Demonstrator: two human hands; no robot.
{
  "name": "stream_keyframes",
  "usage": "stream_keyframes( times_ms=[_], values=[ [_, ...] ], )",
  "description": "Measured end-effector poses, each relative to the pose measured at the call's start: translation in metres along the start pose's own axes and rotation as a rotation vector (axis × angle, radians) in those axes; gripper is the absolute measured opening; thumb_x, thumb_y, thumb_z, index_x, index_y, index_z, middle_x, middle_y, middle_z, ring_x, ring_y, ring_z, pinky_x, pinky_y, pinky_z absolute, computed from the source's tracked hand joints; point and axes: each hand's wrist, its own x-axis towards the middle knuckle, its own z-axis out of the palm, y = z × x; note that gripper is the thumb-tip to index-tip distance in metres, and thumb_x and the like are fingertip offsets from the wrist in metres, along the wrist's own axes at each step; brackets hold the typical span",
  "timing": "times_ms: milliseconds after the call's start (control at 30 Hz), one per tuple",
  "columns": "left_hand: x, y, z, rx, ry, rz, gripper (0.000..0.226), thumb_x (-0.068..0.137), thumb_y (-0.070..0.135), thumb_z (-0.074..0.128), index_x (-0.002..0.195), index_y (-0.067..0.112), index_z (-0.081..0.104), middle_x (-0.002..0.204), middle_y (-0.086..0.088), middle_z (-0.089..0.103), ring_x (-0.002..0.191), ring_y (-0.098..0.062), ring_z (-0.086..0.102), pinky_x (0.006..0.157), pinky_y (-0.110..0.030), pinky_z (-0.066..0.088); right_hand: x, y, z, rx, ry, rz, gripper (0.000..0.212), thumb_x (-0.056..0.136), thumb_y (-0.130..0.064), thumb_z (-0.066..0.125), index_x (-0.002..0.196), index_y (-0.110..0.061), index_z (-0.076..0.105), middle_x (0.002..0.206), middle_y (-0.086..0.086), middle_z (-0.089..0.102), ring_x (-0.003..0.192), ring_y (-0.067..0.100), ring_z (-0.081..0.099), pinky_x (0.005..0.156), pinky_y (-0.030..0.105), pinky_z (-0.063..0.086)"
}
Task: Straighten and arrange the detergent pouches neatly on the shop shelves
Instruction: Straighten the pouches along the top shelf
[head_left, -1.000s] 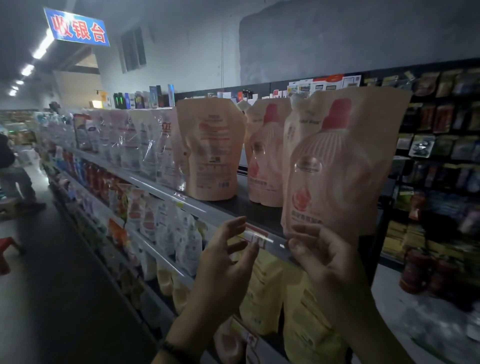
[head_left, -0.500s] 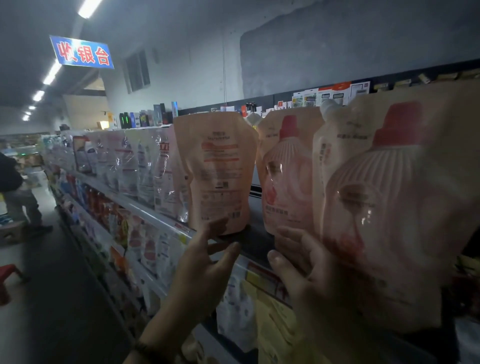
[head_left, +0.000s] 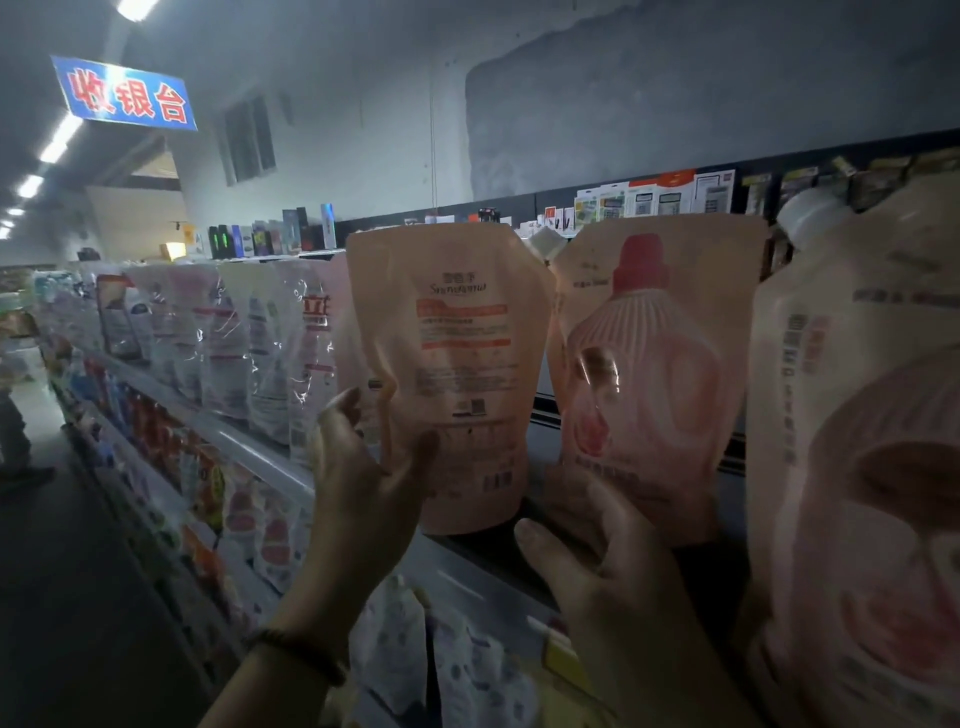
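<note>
Left hand now grips upright pouch, back outward.

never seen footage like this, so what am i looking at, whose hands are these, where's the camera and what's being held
No machine here: a person wears one wide-angle camera on the head, so the picture looks out over their own bare hands. They face a metal shop shelf lined with pouches. The left hand pinches the lower left edge of a peach plastic detergent pouch turned to show its printed back. The right hand reaches to the base of the neighbouring peach pouch printed with a red-capped bottle; blur hides whether it grips. A third peach pouch with a white cap stands nearest, on the right.
</note>
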Motion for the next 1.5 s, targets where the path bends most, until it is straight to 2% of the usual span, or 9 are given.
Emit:
stream_keyframes(
  times_ms=[100,233,500,667,767,900,1133,1333,1500],
  values=[
    [0.020,-0.007,-0.003,-0.147,-0.113,0.010,0.086,0.081,0.056,0.080,0.150,0.028,0.036,0.139,0.012,0.057,0.123,-0.004,0.061,0.082,-0.023,0.056,0.011,-0.003,0.016,-0.007,0.037,-0.015,0.031,0.092,-0.013,0.078,0.100,-0.043,0.074,0.107,-0.030,0.076,0.107,-0.010,0.069,0.102,0.028,0.053],
    [0.042,-0.024,-0.007,-0.223,-0.231,0.058,0.087,0.073,0.070,0.080,0.143,0.027,0.051,0.131,0.007,0.071,0.117,-0.012,0.071,0.089,-0.043,0.065,0.023,-0.009,0.038,-0.089,0.096,-0.061,0.025,0.093,-0.021,0.077,0.110,-0.039,0.072,0.110,-0.023,0.077,0.109,-0.003,0.070,0.100,0.034,0.056],
    [0.065,-0.038,-0.011,-0.259,-0.415,0.115,0.053,0.071,0.060,0.081,0.115,0.035,0.064,0.109,0.011,0.079,0.102,-0.012,0.076,0.087,-0.049,0.063,0.040,-0.018,0.086,-0.249,0.246,-0.111,0.051,0.081,-0.043,0.074,0.130,-0.049,0.061,0.127,-0.023,0.068,0.119,-0.006,0.063,0.103,0.030,0.054],
    [0.070,-0.039,-0.010,-0.393,-0.490,0.094,0.042,0.080,0.029,0.085,0.118,0.022,0.068,0.107,0.004,0.081,0.101,-0.018,0.079,0.090,-0.053,0.063,0.048,-0.018,0.110,-0.350,0.375,-0.111,0.071,0.069,-0.061,0.070,0.138,-0.048,0.057,0.134,-0.022,0.065,0.126,-0.003,0.060,0.108,0.033,0.053],
    [0.072,-0.042,-0.006,-0.488,-0.538,0.076,0.039,0.083,0.012,0.083,0.120,0.019,0.072,0.110,-0.003,0.081,0.106,-0.026,0.078,0.095,-0.055,0.061,0.049,-0.019,0.117,-0.327,0.375,-0.089,0.082,0.065,-0.061,0.074,0.143,-0.047,0.054,0.134,-0.021,0.065,0.124,-0.005,0.062,0.106,0.030,0.054],
    [0.076,-0.048,-0.002,-0.502,-0.526,0.074,0.040,0.078,0.022,0.083,0.117,0.027,0.076,0.108,-0.002,0.082,0.104,-0.027,0.079,0.095,-0.057,0.059,0.048,-0.022,0.119,-0.286,0.365,-0.066,0.082,0.064,-0.055,0.079,0.143,-0.047,0.056,0.133,-0.019,0.068,0.122,-0.004,0.065,0.105,0.031,0.055],
    [0.071,-0.043,-0.003,-0.502,-0.435,0.106,0.030,0.081,0.027,0.082,0.110,0.023,0.079,0.099,0.002,0.083,0.096,-0.021,0.080,0.087,-0.055,0.063,0.048,-0.028,0.117,-0.277,0.323,-0.060,0.071,0.069,-0.051,0.082,0.137,-0.044,0.060,0.131,-0.016,0.070,0.121,0.003,0.067,0.104,0.036,0.056],
    [0.054,-0.039,-0.002,-0.514,-0.279,0.158,0.023,0.087,0.014,0.077,0.109,0.021,0.078,0.095,0.002,0.082,0.096,-0.023,0.079,0.081,-0.057,0.064,0.044,-0.031,0.120,-0.289,0.330,-0.101,0.076,0.070,-0.050,0.084,0.140,-0.042,0.057,0.130,-0.016,0.071,0.120,0.000,0.067,0.105,0.035,0.055],
    [0.031,-0.029,-0.004,-0.516,-0.171,0.161,0.021,0.080,0.019,0.074,0.101,0.024,0.077,0.089,0.002,0.080,0.084,-0.019,0.078,0.072,-0.049,0.064,0.037,-0.045,0.123,-0.311,0.269,-0.165,0.038,0.085,-0.029,0.084,0.119,-0.029,0.068,0.109,-0.011,0.078,0.103,0.005,0.075,0.096,0.040,0.059]
  ],
)
